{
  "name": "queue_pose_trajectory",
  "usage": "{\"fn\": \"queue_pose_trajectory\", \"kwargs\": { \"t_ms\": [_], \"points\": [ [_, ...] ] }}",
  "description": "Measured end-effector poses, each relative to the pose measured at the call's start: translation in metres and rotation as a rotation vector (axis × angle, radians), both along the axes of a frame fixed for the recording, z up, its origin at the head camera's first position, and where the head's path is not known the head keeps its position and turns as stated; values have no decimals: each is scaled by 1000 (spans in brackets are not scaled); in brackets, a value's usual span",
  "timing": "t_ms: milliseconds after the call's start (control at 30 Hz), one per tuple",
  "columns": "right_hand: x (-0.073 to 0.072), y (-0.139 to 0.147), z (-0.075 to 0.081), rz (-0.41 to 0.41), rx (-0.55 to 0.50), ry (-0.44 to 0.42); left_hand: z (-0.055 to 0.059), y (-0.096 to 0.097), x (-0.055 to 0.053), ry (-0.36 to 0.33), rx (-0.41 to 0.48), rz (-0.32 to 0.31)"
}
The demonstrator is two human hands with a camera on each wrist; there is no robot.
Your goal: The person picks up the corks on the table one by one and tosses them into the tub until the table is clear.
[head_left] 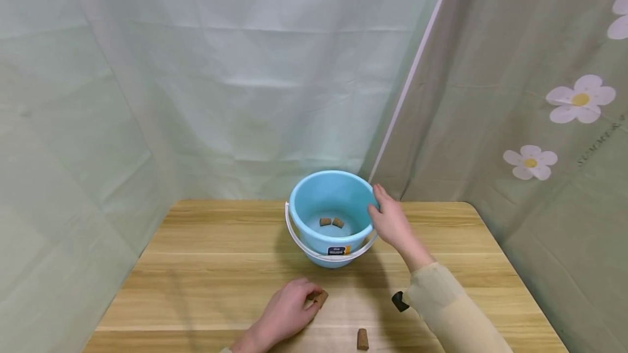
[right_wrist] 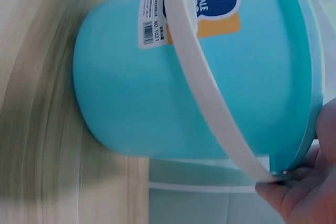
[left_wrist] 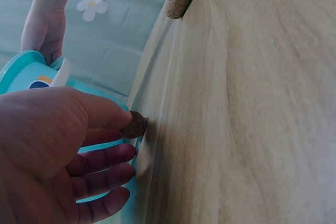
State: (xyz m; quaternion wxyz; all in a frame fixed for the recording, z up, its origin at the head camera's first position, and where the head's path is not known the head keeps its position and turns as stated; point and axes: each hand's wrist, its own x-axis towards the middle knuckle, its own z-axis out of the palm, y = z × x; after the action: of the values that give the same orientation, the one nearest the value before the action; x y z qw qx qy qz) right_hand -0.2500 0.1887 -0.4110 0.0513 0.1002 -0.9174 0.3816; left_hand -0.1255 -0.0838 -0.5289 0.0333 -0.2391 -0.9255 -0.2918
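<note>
A light-blue bucket (head_left: 333,194) with a white handle (right_wrist: 202,85) stands upright on the wooden table. Two corks lie on its floor, one cork (head_left: 325,221) beside another cork (head_left: 338,223). My right hand (head_left: 392,222) grips the bucket's right rim, thumb by the handle's end in the right wrist view. In front of the bucket, my left hand (head_left: 289,309) pinches a brown cork (left_wrist: 135,125) between thumb and index finger, at the tabletop. Its other fingers are spread loosely behind. Another cork (head_left: 362,339) is on the table, right of the left hand.
Wood-grained table (head_left: 206,282) lies under everything. A small black object (head_left: 399,302) shows beside the right sleeve (head_left: 446,298); what it is I cannot tell. Pale curtains (head_left: 245,80) hang behind and on both sides, with white flowers (head_left: 580,99) printed at right.
</note>
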Motion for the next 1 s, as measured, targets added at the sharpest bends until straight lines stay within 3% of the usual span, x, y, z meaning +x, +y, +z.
{"fn": "queue_pose_trajectory", "kwargs": {
  "t_ms": [467,667,800,1000],
  "points": [
    [10,-10,0,-29,78,-22,3,7,-1,-32,-22,32],
    [9,-11,2,-17,83,-25,2,12,-1,13,-23,50],
    [9,-10,2,-17,90,-27,2,14,-1,29,-1,42],
    [10,-10,1,-19,86,-23,6,13,1,-4,16,6]
  ]
}}
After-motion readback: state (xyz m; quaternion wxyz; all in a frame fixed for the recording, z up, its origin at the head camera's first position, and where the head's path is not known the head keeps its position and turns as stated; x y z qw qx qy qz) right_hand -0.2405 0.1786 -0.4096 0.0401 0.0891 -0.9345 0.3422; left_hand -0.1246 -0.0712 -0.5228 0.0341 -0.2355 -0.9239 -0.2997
